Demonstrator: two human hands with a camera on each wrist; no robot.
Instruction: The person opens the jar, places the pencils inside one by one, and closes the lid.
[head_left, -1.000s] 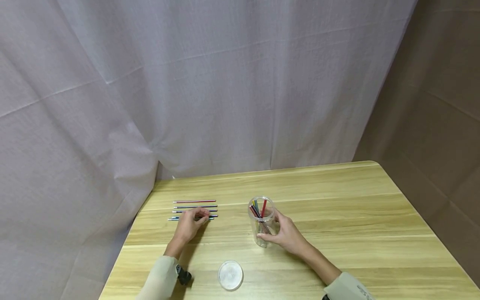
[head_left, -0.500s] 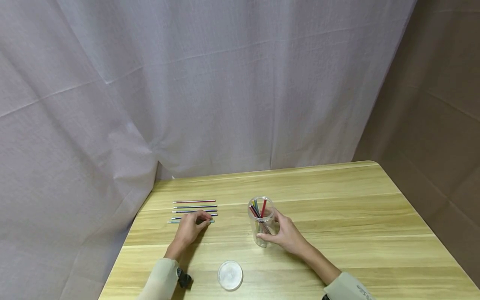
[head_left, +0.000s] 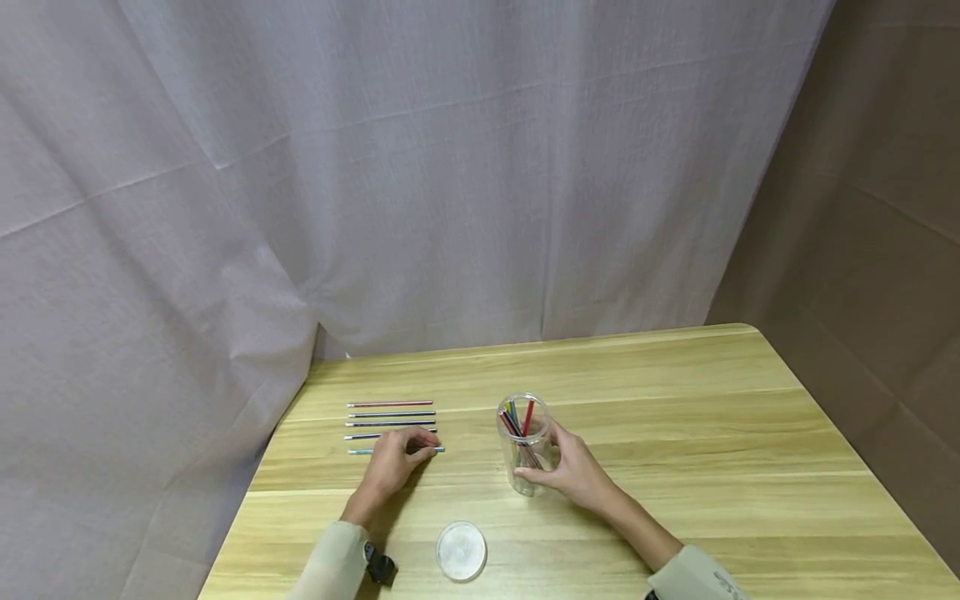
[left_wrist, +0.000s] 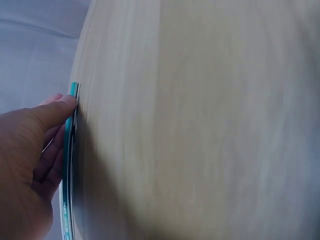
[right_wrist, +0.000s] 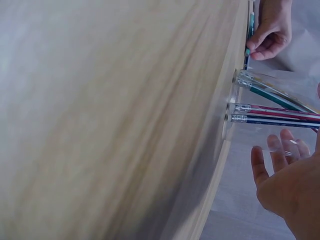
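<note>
My left hand point(head_left: 395, 460) pinches a green pencil point(left_wrist: 67, 160) near one end, between thumb and fingers. The pencil lies low at the tabletop, nearest me in a row, its middle hidden by the hand in the head view. Above it in the row are a dark blue pencil point(head_left: 363, 437), partly covered by the fingers, more dark pencils point(head_left: 392, 414), and a red pencil point(head_left: 390, 405) farthest back. My right hand point(head_left: 573, 471) grips a clear plastic jar point(head_left: 522, 488) from its right side. Several pencils point(right_wrist: 275, 114) lean inside, eraser ends down.
A round, pale, translucent lid point(head_left: 461, 552) lies on the wooden table point(head_left: 712, 433) near the front, between the forearms. Grey cloth point(head_left: 450, 208) hangs behind the table, and a brown cloth point(head_left: 862, 292) on the right.
The green pencil has moved toward me and then to the right with my left hand, away from the dark blue pencil it lay against. My right hand and the jar stay put.
</note>
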